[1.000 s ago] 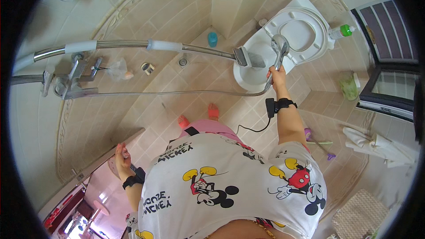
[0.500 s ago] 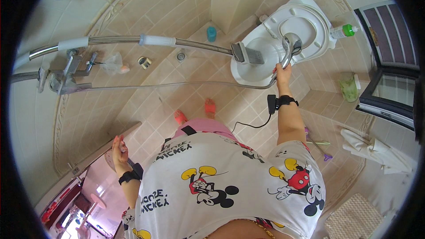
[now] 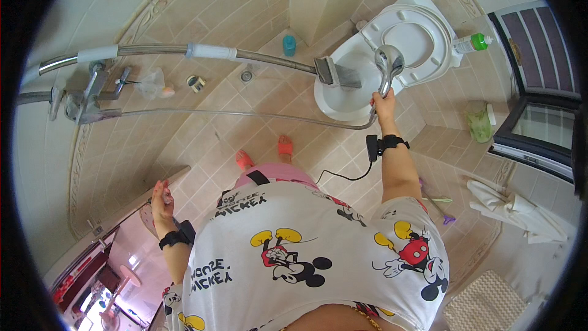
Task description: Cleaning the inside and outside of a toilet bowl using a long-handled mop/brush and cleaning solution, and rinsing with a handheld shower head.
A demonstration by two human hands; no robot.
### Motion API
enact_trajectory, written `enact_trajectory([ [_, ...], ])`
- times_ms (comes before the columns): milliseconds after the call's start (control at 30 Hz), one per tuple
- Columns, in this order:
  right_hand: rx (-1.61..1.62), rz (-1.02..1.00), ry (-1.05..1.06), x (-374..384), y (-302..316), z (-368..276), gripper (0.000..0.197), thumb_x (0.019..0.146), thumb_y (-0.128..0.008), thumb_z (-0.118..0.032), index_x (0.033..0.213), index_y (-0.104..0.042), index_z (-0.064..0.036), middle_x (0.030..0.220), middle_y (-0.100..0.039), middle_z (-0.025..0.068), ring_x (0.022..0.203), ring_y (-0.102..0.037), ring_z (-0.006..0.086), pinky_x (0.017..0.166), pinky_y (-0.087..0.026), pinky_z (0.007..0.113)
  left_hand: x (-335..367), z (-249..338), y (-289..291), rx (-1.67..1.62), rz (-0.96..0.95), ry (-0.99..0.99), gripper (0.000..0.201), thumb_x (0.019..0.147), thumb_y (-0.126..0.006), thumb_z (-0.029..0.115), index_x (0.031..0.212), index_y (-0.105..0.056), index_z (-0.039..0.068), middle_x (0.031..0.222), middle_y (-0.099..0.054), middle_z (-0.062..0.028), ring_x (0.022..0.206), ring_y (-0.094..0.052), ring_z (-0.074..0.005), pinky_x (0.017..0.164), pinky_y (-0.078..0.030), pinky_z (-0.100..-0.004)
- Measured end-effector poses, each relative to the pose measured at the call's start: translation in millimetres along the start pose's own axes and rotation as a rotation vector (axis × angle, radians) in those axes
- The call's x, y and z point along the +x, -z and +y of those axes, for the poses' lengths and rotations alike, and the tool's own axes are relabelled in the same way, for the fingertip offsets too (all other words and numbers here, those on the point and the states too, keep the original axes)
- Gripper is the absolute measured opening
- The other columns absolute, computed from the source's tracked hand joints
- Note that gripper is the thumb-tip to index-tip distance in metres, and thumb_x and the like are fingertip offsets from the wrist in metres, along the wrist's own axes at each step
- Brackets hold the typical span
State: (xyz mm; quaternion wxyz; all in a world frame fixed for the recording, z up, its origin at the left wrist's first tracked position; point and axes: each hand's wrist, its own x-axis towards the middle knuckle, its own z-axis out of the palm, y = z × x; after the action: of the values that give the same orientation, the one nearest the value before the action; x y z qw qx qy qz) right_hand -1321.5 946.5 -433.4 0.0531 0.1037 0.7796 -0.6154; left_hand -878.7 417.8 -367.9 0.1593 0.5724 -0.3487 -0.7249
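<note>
My right hand (image 3: 384, 106) grips the handle of a chrome hand shower (image 3: 389, 61), held above the front part of the white toilet (image 3: 335, 109). From its handle a metal hose (image 3: 245, 112) runs left to the wall tap (image 3: 87, 103). The toilet lid is raised. A long steel pole with white sleeves (image 3: 211, 52) reaches from the left, its flat grey mop-like head (image 3: 349, 76) over the toilet bowl. At the lower left, my left hand (image 3: 162, 201) is raised with fingers apart, holding nothing visible. Whether water is flowing, I cannot tell.
A green-capped bottle (image 3: 473, 43) stands beside the toilet. A blue container (image 3: 289, 45) is near the pillar, by a floor drain (image 3: 246, 76). An open dark-framed window (image 3: 545, 104) juts in at right. A white cloth (image 3: 514, 208) hangs below it.
My right hand and the hand shower have shifted slightly left, with the shower's face turned a little. My left hand stays raised in nearly the same place. The whole view has moved slightly.
</note>
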Motion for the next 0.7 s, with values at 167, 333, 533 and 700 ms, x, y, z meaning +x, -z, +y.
enact_trajectory([
  [167, -0.143, 0.062, 0.069, 2.3, 5.0, 6.1, 0.013, 0.067, -0.051, -0.004, 0.077, -0.042, -0.0031, 0.055, -0.048, 0.0043, 0.043, -0.047, 0.0123, 0.041, -0.039, 0.025, -3.9, -0.4, 1.5, -0.001, -0.025, -0.012, 0.040, 0.077, -0.055, 0.008, 0.112, -0.037, 0.006, 0.098, -0.053, -0.0113, 0.058, -0.052, -0.0073, 0.040, -0.036, -0.0124],
  [333, -0.173, -0.083, 0.009, -7.9, -2.0, 3.5, 0.013, 0.068, -0.050, -0.006, 0.078, -0.042, -0.0040, 0.053, -0.048, 0.0033, 0.043, -0.047, 0.0111, 0.039, -0.037, 0.024, -11.6, -4.1, 0.0, -0.027, 0.020, -0.002, 0.043, 0.076, -0.055, 0.006, 0.114, -0.036, 0.004, 0.104, -0.049, -0.0146, 0.058, -0.050, -0.0077, 0.039, -0.036, -0.0125],
  [533, -0.022, -0.237, -0.053, -18.3, -24.4, -4.7, 0.019, 0.065, -0.052, -0.003, 0.082, -0.043, -0.0021, 0.054, -0.048, 0.0040, 0.042, -0.046, 0.0115, 0.039, -0.038, 0.024, -10.1, -7.4, -2.0, -0.016, -0.027, -0.002, 0.050, 0.074, -0.057, 0.006, 0.118, -0.031, 0.003, 0.104, -0.048, -0.0145, 0.059, -0.050, -0.0080, 0.041, -0.037, -0.0124],
  [700, -0.020, -0.340, -0.072, -23.6, -43.5, -16.0, 0.018, 0.065, -0.051, -0.002, 0.081, -0.042, -0.0026, 0.054, -0.046, 0.0035, 0.042, -0.046, 0.0115, 0.040, -0.037, 0.024, -2.8, -11.9, 4.7, -0.024, -0.015, -0.005, 0.047, 0.072, -0.058, 0.003, 0.114, -0.036, 0.004, 0.098, -0.051, -0.0133, 0.061, -0.051, -0.0081, 0.043, -0.038, -0.0127],
])
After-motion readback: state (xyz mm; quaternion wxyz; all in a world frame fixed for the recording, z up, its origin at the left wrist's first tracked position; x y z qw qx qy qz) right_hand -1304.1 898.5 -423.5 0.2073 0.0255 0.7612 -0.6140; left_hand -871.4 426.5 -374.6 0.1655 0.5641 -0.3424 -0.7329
